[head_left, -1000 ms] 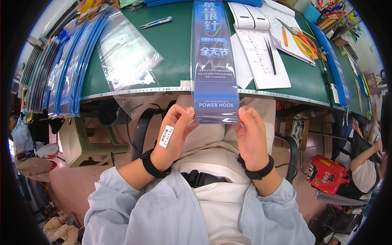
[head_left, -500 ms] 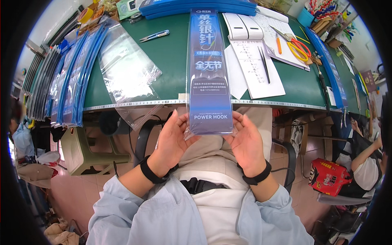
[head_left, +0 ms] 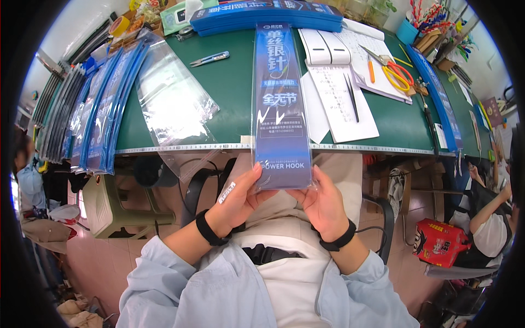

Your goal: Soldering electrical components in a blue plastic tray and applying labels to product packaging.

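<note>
A long, flat blue package [head_left: 282, 142] in a clear plastic sleeve lies over the table's near edge, its near end sticking out toward me. My left hand [head_left: 236, 192] grips the near left corner, thumb on top and fingers curled beneath. A small white printed patch [head_left: 227, 192] shows near the base of that thumb. At the near right corner my right hand [head_left: 324, 205] is closed on the same package, thumb along its side and fingers under the end. The sleeve's upper face catches bright glare.
On the green table [head_left: 229, 104] lie an empty clear sleeve [head_left: 178, 98], thread snips [head_left: 210, 58], tweezers [head_left: 351, 98], a written notepad [head_left: 333, 87] and scissors [head_left: 398, 75]. Blue packages [head_left: 106, 109] stack at left, more [head_left: 262, 19] at the back. A stool [head_left: 123, 199] stands below left.
My left thumb has come onto the package's top face, and the fingers of both hands have moved further under its near end. The package's near end sits slightly lower in view.
</note>
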Motion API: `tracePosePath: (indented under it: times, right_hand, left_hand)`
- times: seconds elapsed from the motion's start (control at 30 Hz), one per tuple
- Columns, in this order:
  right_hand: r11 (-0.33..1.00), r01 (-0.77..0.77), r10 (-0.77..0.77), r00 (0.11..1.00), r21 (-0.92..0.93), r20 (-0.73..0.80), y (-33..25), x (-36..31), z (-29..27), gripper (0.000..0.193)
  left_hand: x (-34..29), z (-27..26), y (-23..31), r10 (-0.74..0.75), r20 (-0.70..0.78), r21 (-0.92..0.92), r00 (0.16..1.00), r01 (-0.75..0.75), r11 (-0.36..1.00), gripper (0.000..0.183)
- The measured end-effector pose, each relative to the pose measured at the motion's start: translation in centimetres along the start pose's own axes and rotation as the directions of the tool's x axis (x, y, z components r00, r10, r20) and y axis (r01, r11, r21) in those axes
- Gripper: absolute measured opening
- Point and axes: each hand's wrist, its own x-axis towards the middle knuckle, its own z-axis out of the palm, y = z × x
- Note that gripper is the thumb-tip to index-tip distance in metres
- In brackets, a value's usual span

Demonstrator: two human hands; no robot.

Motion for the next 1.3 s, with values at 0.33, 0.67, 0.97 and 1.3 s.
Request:
tracePosePath:
  times: [0.33, 0.67, 0.97, 1.3]
  right_hand:
    - [0.453, 0.681, -0.771, 0.623, -0.576, 0.13, -0.5, -2.8, 2.1, 0.05]
    - [-0.685, 0.59, -0.246, 0.364, -0.427, 0.898, 0.5, 0.0, 3.6, 0.037]
    - [0.215, 0.711, -0.468, 0.677, -0.669, 0.568, -2.3, -2.0, 7.0, 0.027]
    - [0.082, 0.717, -0.428, 0.653, -0.692, 0.625, -1.5, -1.6, 7.9, 0.017]
  left_hand:
    - [-1.6, 1.1, 0.4, 0.125, 0.043, 0.323, 0.991, -0.132, 0.937, 0.046]
    - [-1.5, 2.0, 6.2, 0.769, 0.159, 0.736, 0.619, -0.593, 0.326, 0.037]
    - [-1.3, 3.8, 8.2, 0.644, 0.448, 0.893, 0.621, -0.347, -0.287, 0.063]
    - [-1.1, 5.0, 7.9, 0.602, 0.607, 0.779, 0.519, -0.237, -0.581, 0.07]
